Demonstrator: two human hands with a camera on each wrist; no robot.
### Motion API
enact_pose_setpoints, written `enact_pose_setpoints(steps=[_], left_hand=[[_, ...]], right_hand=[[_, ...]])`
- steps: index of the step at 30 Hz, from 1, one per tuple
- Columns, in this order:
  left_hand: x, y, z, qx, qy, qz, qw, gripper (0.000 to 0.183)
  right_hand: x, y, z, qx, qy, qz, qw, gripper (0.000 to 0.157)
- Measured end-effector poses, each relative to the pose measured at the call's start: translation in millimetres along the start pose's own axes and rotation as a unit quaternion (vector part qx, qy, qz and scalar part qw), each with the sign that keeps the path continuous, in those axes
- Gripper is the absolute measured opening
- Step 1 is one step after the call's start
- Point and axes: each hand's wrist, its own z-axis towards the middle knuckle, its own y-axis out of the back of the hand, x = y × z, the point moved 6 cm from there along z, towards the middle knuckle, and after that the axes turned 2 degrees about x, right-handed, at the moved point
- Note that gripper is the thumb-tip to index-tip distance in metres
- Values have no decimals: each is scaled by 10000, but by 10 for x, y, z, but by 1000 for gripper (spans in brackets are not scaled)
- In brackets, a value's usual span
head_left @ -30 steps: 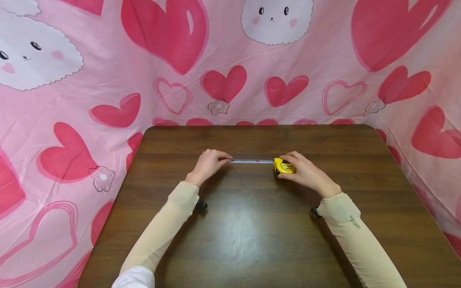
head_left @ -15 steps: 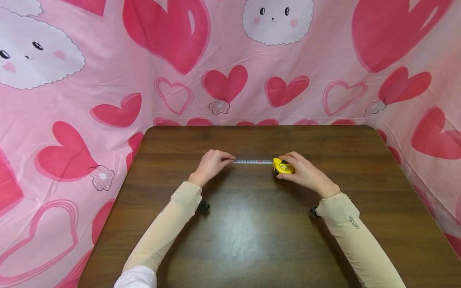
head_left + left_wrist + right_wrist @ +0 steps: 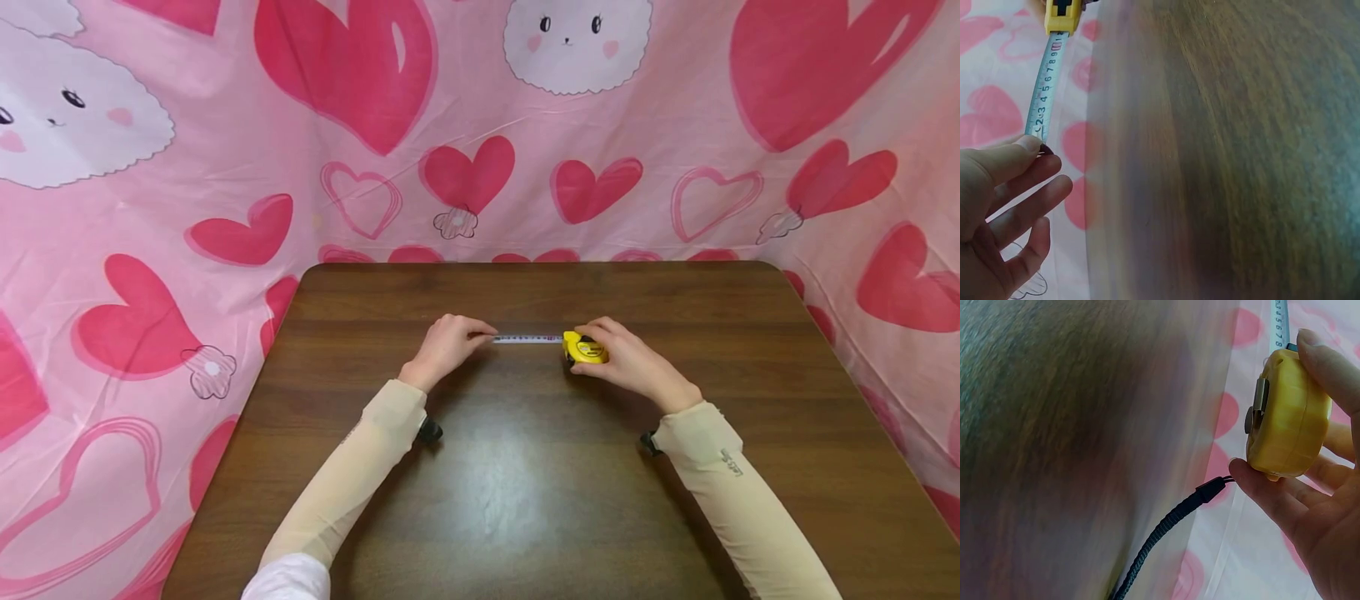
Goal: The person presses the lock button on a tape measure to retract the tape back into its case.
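My left hand [image 3: 447,345] pinches the end of a tape measure's white blade [image 3: 527,339] between thumb and forefinger. In the left wrist view the other fingers of that hand [image 3: 1004,206] are bent loosely, and the numbered blade [image 3: 1047,84] runs straight up to the case. My right hand [image 3: 637,358] grips the yellow tape measure case [image 3: 588,348], thumb on one side and fingers on the other. Seen from the right wrist, the case [image 3: 1291,415] stands on edge with a metal clip on its side. The short stretch of blade spans the gap between both hands, over the table's far half.
A brown wooden table [image 3: 495,467] lies under both arms. Pink cloth [image 3: 525,125] printed with hearts hangs behind it and at its sides. A black cord [image 3: 1163,531] reaches up near my right fingertips. Small black devices [image 3: 430,431] sit under both wrists.
My left hand has moved a little to the right and my right hand slightly to the left with the case. The stretch of blade showing between them has become shorter.
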Motion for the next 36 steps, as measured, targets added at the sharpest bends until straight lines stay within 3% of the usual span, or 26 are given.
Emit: enact_pose_setpoints(steps=[36], left_hand=[[-173, -133, 114, 96, -307, 33, 9995, 15]], right_hand=[[134, -73, 87, 78, 51, 38, 9999, 72]])
